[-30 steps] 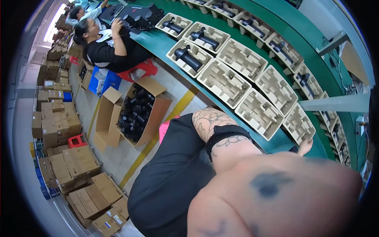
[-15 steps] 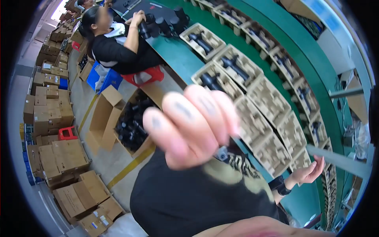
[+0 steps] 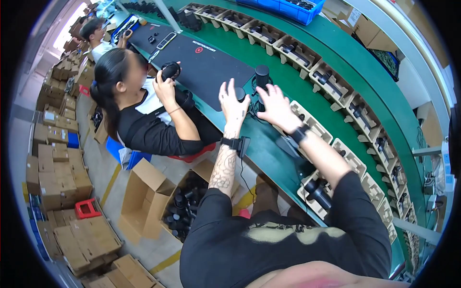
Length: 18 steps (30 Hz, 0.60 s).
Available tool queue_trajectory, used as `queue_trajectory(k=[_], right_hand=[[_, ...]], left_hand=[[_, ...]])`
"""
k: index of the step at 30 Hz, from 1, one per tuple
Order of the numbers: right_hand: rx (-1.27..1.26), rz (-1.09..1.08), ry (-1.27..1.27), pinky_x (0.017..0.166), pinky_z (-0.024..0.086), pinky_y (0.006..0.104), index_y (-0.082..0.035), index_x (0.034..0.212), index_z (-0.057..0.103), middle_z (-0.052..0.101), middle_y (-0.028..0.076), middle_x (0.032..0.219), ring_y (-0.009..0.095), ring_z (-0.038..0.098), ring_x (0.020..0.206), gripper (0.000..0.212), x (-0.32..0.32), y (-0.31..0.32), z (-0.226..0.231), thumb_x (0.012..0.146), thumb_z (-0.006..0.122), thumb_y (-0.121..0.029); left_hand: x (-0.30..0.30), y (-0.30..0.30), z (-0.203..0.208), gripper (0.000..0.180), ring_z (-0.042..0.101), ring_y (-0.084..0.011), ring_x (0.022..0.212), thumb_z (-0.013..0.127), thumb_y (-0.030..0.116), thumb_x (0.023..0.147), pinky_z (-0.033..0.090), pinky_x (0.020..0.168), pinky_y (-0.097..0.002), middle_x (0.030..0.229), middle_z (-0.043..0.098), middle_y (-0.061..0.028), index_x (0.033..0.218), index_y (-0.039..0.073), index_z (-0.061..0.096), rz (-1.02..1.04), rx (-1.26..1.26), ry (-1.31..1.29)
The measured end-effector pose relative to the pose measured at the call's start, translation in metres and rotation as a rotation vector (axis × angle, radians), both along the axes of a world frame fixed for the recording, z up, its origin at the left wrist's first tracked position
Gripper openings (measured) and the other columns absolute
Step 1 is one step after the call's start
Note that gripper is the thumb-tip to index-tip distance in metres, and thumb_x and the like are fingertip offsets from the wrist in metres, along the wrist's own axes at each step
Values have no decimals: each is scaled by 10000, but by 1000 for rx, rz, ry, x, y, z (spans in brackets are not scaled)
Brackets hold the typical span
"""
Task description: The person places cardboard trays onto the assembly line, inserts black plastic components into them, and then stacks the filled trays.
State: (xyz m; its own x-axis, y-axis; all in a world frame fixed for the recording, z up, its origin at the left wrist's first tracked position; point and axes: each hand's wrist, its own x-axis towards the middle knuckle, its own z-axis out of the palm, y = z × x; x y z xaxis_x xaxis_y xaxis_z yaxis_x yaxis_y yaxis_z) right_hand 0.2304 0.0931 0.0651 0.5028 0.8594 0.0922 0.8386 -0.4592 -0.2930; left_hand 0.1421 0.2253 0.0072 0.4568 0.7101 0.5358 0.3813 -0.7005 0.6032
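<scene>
Both my arms reach forward over the green bench. My left hand [image 3: 234,106], fingers spread, is beside a short black cylinder [image 3: 240,94]; whether it touches the cylinder cannot be told. To its right, my right hand [image 3: 280,109] has its fingers stretched out, close by a taller upright black cylinder [image 3: 262,76]. Dark cables or stands lie around the cylinders' bases, partly covered by my fingers. Neither hand grips anything visibly. Below my right forearm, a moulded pulp tray [image 3: 307,194] holds a black cylindrical device [image 3: 318,193].
At my left a seated co-worker [image 3: 144,105] lifts a round black object [image 3: 170,71]. A black mat [image 3: 206,62] covers the bench ahead. Pulp trays [image 3: 331,89] line the green conveyor. On the floor stands a carton [image 3: 185,204] of black parts. A blue bin [image 3: 300,10] is at the back.
The curled hand close before the camera is gone from there. My right hand has moved from the trays at right to the cylinders ahead. The view has shifted, and the co-worker now raises a round object.
</scene>
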Motion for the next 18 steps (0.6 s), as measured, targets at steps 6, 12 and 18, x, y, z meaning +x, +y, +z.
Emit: queue_trajectory(k=[6,12,18], right_hand=[[51,-29,162,887,462,387,-103,1204,507,490,133,1205,308,499,1103,515,25,17,-55,748,706,-237],[773,-577,978,621,535,237,-110,1090,566,568,30,998,137,590,852,320,15,-102,35,831,673,-264],[1263,-953,1596,558,538,206,-121,1159,547,567,48,1060,138,597,844,284,-35,-263,42,879,581,-153]], left_hand=[[21,62,-19,516,585,-313,1024,672,303,739,471,865,-413,1060,628,-135,1205,116,553,-230,-210,384],[65,81,48,665,632,-318,965,688,489,702,503,819,-380,1005,668,-140,1226,107,542,-417,-74,750],[136,76,33,809,595,-370,1038,639,625,721,476,856,-433,1105,624,-216,1297,83,468,-650,57,913]])
